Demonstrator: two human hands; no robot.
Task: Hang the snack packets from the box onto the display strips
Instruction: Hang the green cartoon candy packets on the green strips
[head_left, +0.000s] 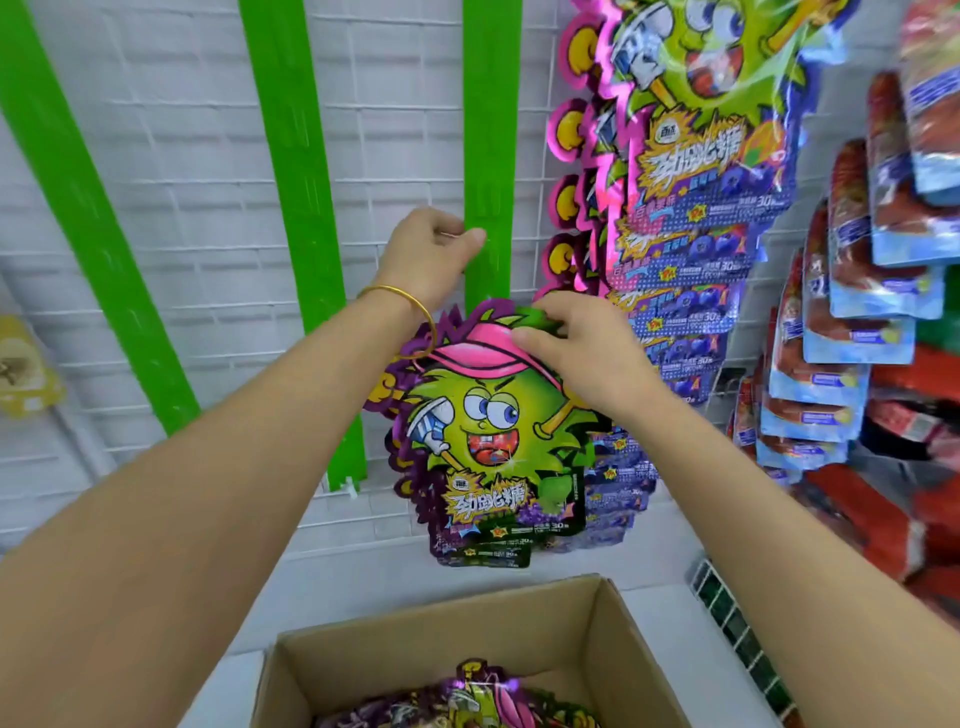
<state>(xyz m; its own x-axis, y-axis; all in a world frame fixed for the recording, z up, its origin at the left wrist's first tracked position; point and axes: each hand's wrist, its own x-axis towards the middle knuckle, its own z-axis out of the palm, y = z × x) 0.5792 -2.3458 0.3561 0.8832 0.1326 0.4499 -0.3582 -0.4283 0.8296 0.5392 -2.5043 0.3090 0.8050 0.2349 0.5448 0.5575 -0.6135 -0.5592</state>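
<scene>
White wire grid backs green strip pinched by left hand; fingers of right hand grip packet above box.

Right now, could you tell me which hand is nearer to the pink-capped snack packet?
Right. The right hand grips the snack packet at its top; the left hand is above it, pinching the green strip.

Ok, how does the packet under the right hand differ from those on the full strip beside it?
The packet under the right hand has a purple border; the packets on the full strip have pink. Its bottom panel is dark green with an apple; theirs is blue with blueberries. Both show the same green cartoon face and yellow lettering.
</scene>
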